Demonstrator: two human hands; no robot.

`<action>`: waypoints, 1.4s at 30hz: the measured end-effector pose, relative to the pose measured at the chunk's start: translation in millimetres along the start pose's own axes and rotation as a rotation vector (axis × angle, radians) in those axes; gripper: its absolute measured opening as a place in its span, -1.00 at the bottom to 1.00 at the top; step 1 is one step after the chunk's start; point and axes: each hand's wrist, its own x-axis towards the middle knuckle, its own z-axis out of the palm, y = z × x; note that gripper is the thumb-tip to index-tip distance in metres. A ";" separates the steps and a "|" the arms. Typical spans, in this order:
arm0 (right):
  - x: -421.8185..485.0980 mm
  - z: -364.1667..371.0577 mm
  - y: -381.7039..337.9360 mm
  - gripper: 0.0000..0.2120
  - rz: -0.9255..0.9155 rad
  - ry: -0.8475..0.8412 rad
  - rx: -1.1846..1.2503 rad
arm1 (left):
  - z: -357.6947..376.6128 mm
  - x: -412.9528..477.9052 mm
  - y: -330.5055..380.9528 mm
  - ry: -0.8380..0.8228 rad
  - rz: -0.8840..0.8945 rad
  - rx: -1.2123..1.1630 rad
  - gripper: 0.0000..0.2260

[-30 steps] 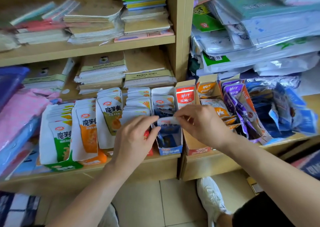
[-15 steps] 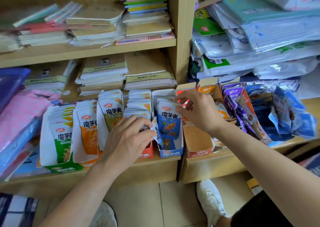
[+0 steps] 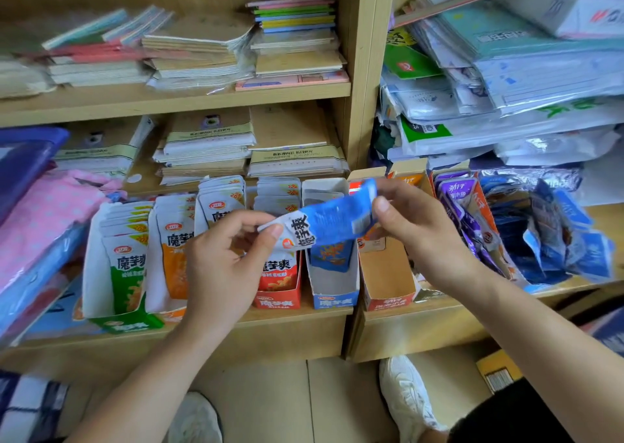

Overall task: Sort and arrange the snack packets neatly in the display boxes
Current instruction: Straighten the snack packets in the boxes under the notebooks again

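A blue-and-white snack packet [image 3: 329,221] lies sideways in the air above the blue display box [image 3: 334,289]. My left hand [image 3: 224,256] pinches its white left end and my right hand [image 3: 415,226] pinches its blue right end. Another blue packet stands inside the blue box below. Left of it are the red display box [image 3: 278,299], an orange-packet box partly hidden by my left hand, and the green display box [image 3: 125,322], all holding upright packets. Right of the blue box stands an orange display box [image 3: 388,287], mostly bare inside.
Loose purple and orange packets [image 3: 472,212] and a heap of blue packets [image 3: 557,236] lie on the right shelf. Stacks of notebooks [image 3: 209,145] fill the shelves behind and above. Pink and blue wrapped goods [image 3: 37,219] crowd the left. My white shoes [image 3: 405,395] stand on the tiled floor.
The blue packet has come up out of the blue box and turned sideways. My left hand moved from the boxes' front to its left end; my right hand shifted right, holding the other end.
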 end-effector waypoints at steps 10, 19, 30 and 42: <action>6.3 -6.1 3.0 -0.88 0.020 0.065 0.018 | 5.5 -7.6 1.8 -0.036 -0.214 -0.142 -0.92; 2.9 -18.3 -2.3 -0.86 -0.120 -0.084 -0.040 | 3.8 0.2 3.5 -0.108 -0.235 -0.168 -0.88; 14.3 -14.1 0.5 -0.68 -0.024 -0.038 -0.356 | 25.4 35.5 12.1 -0.095 -0.098 -0.257 -0.80; 60.4 -42.7 -12.7 -0.80 -0.050 0.270 -0.111 | 47.2 66.8 -9.8 -0.493 0.105 0.352 -0.32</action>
